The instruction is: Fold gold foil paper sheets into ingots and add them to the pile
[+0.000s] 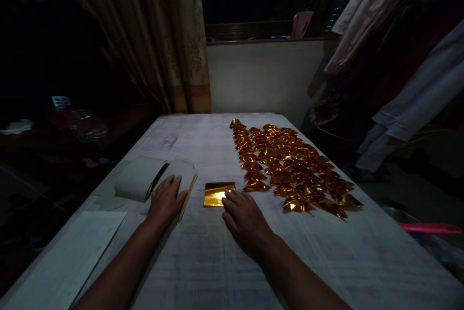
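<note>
Left hand (166, 200) flat, fingers spread, resting on a stack of paper (181, 175) with a gold edge. Right hand (243, 214) flat on the desk (203, 252), fingertips touching the gold foil square (216, 193) at its 11 o'clock. Folded gold pieces (290, 165) in rows at 1 o'clock of the square.

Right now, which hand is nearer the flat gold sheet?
Right. The right hand touches the flat gold sheet at its right edge; the left hand rests apart to its left, on a paper stack.
</note>
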The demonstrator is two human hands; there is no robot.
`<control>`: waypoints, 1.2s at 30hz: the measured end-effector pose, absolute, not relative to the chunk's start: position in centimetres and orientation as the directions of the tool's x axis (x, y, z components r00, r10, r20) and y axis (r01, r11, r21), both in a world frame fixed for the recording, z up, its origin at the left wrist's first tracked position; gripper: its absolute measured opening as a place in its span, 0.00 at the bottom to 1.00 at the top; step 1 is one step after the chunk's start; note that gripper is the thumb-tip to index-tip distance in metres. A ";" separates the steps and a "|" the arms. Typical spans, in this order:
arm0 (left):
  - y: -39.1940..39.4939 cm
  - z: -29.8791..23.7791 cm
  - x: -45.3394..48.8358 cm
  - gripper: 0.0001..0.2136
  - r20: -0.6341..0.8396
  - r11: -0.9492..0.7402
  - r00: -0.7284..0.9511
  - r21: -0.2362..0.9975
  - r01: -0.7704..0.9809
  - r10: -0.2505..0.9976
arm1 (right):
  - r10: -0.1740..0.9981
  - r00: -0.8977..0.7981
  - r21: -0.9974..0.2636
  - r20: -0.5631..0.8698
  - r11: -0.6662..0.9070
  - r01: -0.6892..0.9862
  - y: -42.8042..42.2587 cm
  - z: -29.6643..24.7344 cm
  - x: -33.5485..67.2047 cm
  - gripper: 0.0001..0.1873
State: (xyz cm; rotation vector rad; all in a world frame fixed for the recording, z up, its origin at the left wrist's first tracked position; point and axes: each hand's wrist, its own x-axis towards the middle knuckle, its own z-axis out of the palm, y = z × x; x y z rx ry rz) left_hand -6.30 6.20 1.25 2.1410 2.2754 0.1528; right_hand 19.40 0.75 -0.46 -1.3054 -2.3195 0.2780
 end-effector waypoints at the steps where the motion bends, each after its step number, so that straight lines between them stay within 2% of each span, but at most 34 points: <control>1: 6.3 1.2 -6.3 0.24 0.059 0.052 -0.056 0.074 0.996 0.997 | 0.847 -0.445 -0.389 0.292 0.530 0.753 0.7 -0.4 19.4 0.18; 9: 6.8 1.4 -6.9 0.30 -0.001 0.194 -0.195 0.030 0.980 0.981 | 0.847 -0.438 -0.397 0.302 0.529 0.750 0.8 -0.8 19.4 0.18; 14: 7.1 1.5 -6.4 0.30 0.000 0.192 -0.192 0.021 0.981 0.981 | 0.848 -0.434 -0.396 0.304 0.527 0.752 0.8 -0.7 19.4 0.18; 20: 6.4 1.2 -4.5 0.29 -0.002 0.153 -0.153 0.009 0.988 0.988 | 0.850 -0.426 -0.391 0.309 0.522 0.758 0.8 -0.8 19.4 0.18; 25: 6.0 3.7 -6.0 0.25 0.095 0.007 -0.001 -0.059 0.998 0.996 | 0.848 -0.432 -0.392 0.306 0.526 0.755 0.8 -0.8 19.4 0.18; 26: 6.3 4.4 -6.9 0.25 0.121 0.022 -0.013 -0.074 0.997 0.993 | 0.850 -0.434 -0.392 0.299 0.524 0.756 0.8 -0.8 19.4 0.19; 28: 7.2 5.7 -9.0 0.29 0.154 0.163 -0.148 -0.089 0.982 0.977 | 0.854 -0.434 -0.394 0.287 0.518 0.759 0.8 -0.7 19.4 0.19; 31: 8.9 6.4 -11.8 0.37 0.042 0.348 -0.346 -0.092 0.933 0.937 | 0.857 -0.432 -0.400 0.280 0.514 0.759 0.9 -0.8 19.4 0.19; 33: 10.0 6.0 -12.8 0.38 -0.033 0.381 -0.385 -0.091 0.920 0.922 | 0.856 -0.433 -0.400 0.282 0.515 0.759 0.9 -0.9 19.5 0.19; 36: 11.2 4.9 -13.1 0.36 -0.042 0.393 -0.398 -0.096 0.915 0.917 | 0.853 -0.437 -0.395 0.286 0.521 0.757 0.9 -1.1 19.5 0.20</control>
